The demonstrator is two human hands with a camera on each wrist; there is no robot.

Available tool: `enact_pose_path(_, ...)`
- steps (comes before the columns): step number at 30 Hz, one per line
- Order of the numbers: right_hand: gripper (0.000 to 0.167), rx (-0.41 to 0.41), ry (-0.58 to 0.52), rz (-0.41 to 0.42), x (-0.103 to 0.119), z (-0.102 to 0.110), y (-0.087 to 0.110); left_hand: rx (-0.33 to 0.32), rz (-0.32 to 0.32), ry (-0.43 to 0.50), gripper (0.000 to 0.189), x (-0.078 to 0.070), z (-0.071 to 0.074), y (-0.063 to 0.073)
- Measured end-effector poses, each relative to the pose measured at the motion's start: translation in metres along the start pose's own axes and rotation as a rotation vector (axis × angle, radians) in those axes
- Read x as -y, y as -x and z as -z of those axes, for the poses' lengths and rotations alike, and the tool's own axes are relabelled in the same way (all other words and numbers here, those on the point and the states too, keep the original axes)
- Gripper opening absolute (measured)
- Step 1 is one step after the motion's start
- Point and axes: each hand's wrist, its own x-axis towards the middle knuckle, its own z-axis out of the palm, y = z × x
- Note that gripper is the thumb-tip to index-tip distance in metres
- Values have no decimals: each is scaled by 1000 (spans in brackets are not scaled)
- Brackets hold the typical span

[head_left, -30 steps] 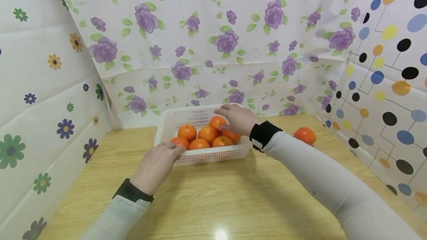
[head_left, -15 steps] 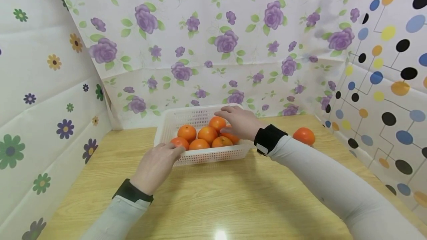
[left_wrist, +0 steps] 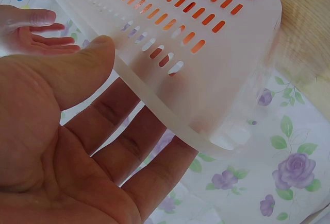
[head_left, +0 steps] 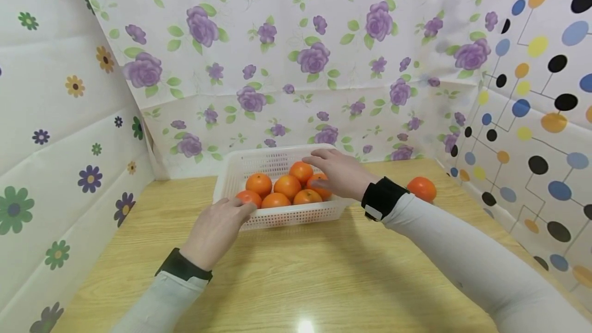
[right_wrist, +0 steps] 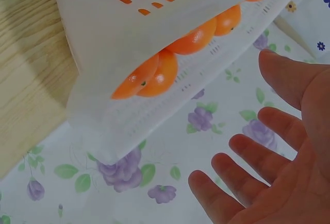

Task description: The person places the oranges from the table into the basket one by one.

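Note:
A white perforated plastic basket (head_left: 291, 215) stands at the back of the table and holds several oranges (head_left: 288, 187). My left hand (head_left: 217, 230) is at its front left corner. In the left wrist view, the thumb (left_wrist: 95, 64) lies at the basket's rim (left_wrist: 154, 103) and the fingers go behind it, pinching the rim. Above the basket's right side hovers my right hand (head_left: 339, 171). Its fingers (right_wrist: 258, 157) are spread and relaxed, apart from the basket and with nothing in them.
A single orange-red round fruit (head_left: 422, 189) lies on the wooden table (head_left: 296, 271), right of the basket and beyond the right forearm. Flower-patterned sheets (head_left: 277, 66) enclose the back and left, and a dotted sheet (head_left: 546, 117) encloses the right side.
My right hand has drawn back slightly to the right, showing more of the orange beneath it. The left hand, the basket and the fruit stay in place.

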Motion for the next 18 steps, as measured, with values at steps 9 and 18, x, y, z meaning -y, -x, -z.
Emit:
enact_pose_path(9,63,-29,24,7,-1,5,18,-1,1,4,29,-1,1,0)
enact_pose_path(18,66,-36,9,-41,-7,8,37,13,9,10,32,-1,1,0)
